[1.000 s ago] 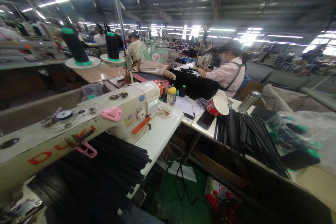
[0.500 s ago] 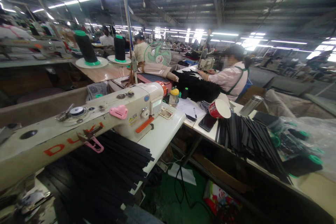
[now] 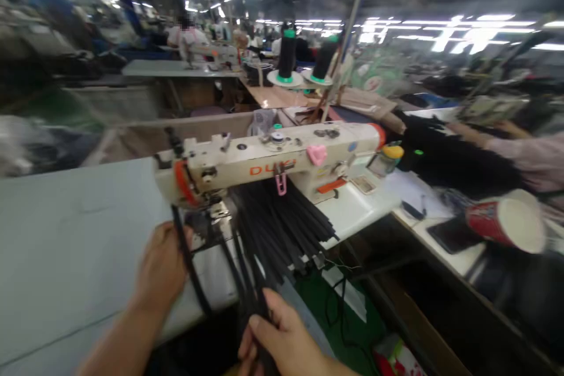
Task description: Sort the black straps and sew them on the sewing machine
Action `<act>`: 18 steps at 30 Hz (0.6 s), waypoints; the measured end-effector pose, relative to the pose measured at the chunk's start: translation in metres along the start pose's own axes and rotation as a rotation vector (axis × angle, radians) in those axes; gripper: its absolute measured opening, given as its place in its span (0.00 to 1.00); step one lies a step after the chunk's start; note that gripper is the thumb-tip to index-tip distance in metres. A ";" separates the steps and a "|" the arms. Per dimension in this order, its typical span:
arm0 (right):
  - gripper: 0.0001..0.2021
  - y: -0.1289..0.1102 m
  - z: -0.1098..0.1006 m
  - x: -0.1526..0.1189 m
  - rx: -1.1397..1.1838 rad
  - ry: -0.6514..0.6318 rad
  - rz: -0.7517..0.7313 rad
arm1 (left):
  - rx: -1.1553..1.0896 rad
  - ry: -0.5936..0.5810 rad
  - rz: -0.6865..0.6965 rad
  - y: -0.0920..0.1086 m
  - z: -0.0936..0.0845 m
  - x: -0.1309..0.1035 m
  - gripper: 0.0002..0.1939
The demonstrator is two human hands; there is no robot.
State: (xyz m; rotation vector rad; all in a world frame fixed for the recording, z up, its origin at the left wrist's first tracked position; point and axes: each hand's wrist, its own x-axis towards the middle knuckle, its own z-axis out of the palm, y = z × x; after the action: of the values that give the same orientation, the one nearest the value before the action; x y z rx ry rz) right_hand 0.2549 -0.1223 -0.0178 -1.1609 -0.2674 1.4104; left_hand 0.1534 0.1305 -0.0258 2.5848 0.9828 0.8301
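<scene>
A white sewing machine with orange lettering spans the middle of the view. My left hand is at its needle end, its fingers against a black strip that hangs over the table edge; blur hides the fingertips. At the bottom centre my right hand is closed around several black strips, the thumb on top. These strips run up toward the needle area. Behind and right of them, a pile of black strips lies under the machine arm, its ends over the table's front edge.
The pale table extends left. At right are a red paper cup, a dark phone and a yellow-lidded bottle. Another person's pink sleeve shows at far right. Thread cones stand behind the machine.
The view has swung left, bringing the needle end and left tabletop into sight. Both my hands have come into view, the right one holding strips.
</scene>
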 end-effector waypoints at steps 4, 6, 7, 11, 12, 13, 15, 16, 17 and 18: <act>0.34 -0.006 0.005 -0.004 -0.054 0.073 -0.034 | -0.079 -0.010 0.049 -0.006 0.004 0.008 0.18; 0.33 -0.006 0.008 -0.002 -0.089 0.106 -0.040 | -0.068 -0.015 0.090 -0.006 0.007 0.011 0.17; 0.34 -0.005 0.010 -0.001 -0.103 0.120 -0.041 | -0.065 -0.019 0.112 -0.005 0.008 0.011 0.16; 0.35 -0.004 0.016 0.004 -0.157 0.138 -0.024 | -0.068 -0.023 0.196 -0.003 0.008 0.007 0.14; 0.35 -0.004 0.017 0.005 -0.172 0.136 -0.016 | -0.070 -0.032 0.217 -0.002 0.008 0.007 0.15; 0.34 -0.004 0.018 0.006 -0.186 0.135 -0.009 | -0.072 -0.042 0.238 -0.002 0.008 0.006 0.15; 0.34 -0.004 0.019 0.007 -0.210 0.139 0.001 | -0.072 -0.064 0.274 -0.002 0.008 0.006 0.16; 0.34 -0.004 0.020 0.008 -0.219 0.144 0.006 | -0.073 -0.074 0.287 -0.002 0.008 0.006 0.17; 0.35 -0.002 0.020 0.009 -0.227 0.149 0.010 | -0.076 -0.081 0.295 -0.003 0.008 0.006 0.17; 0.35 -0.001 0.019 0.010 -0.233 0.154 0.012 | -0.080 -0.087 0.297 -0.003 0.008 0.005 0.18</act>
State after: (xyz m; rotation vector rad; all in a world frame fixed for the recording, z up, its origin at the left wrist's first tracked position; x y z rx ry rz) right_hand 0.2434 -0.1049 -0.0127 -1.4568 -0.3220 1.3163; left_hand 0.1597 0.1360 -0.0309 2.7089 0.5366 0.7986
